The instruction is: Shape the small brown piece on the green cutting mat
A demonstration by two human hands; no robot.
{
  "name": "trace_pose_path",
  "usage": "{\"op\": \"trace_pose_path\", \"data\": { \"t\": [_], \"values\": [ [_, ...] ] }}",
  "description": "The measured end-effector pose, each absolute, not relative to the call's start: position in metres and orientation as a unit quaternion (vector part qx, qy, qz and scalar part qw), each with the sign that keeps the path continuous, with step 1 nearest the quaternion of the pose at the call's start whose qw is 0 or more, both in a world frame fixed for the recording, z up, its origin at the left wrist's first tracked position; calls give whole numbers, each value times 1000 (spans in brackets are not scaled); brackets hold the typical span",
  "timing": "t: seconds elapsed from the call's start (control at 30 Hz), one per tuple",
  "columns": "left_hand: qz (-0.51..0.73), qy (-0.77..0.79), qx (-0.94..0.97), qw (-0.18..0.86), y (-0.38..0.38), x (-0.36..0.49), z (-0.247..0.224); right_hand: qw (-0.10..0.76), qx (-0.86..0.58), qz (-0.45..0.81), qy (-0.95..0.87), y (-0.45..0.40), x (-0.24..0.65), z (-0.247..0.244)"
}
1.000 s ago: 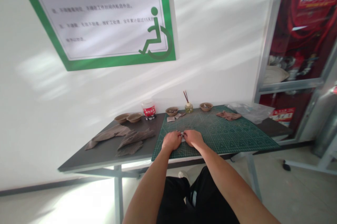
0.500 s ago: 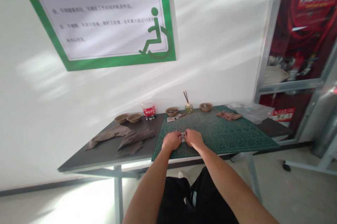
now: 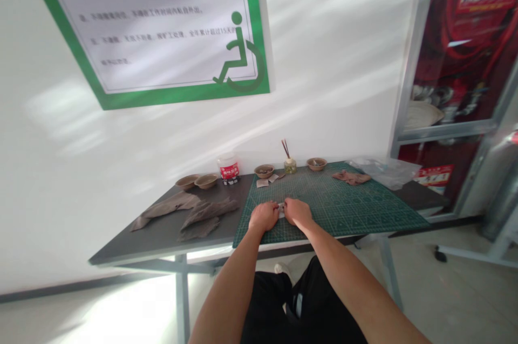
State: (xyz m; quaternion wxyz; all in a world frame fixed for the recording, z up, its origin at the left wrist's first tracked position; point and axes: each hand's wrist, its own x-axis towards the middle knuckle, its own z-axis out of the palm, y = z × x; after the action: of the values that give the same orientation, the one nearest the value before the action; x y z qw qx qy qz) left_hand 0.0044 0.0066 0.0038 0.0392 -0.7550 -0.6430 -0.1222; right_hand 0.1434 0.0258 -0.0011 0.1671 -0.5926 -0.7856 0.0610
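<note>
Both of my hands rest close together on the green cutting mat [image 3: 335, 198]. Between them lies a small pale piece [image 3: 281, 211] with dark marks, too small to name more closely. My left hand [image 3: 264, 216] grips its left edge with curled fingers. On the opposite edge, my right hand [image 3: 298, 211] is closed with its fingertips pressed down. The fingers cover much of the piece. Beyond the left hand, small light squares [image 3: 263, 183] lie on the mat beside a brown bowl [image 3: 264, 174] of small bits.
Grey cloths [image 3: 208, 214] and two brown bowls [image 3: 206, 181] sit on the dark table [image 3: 133, 244] at left, near a red-and-white tub [image 3: 229, 170]. Along the back are a reed diffuser [image 3: 290, 166] and another bowl [image 3: 316, 165]. A brown cloth [image 3: 351, 177] and plastic bag [image 3: 384, 171] lie right.
</note>
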Motion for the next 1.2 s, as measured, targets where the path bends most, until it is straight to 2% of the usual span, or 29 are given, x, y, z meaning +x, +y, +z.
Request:
{"op": "trace_pose_path", "data": {
  "t": [0.57, 0.9, 1.2],
  "values": [
    [-127, -636, -760, 42, 9, 1, 1, 162, -537, 63, -825, 22, 148, 3],
    [-136, -626, -766, 58, 12, 0, -3, 170, -588, 53, -789, 25, 145, -2],
    [-130, -639, -757, 43, 7, 3, 3, 166, -555, 56, -813, 24, 147, 3]
  ]
}}
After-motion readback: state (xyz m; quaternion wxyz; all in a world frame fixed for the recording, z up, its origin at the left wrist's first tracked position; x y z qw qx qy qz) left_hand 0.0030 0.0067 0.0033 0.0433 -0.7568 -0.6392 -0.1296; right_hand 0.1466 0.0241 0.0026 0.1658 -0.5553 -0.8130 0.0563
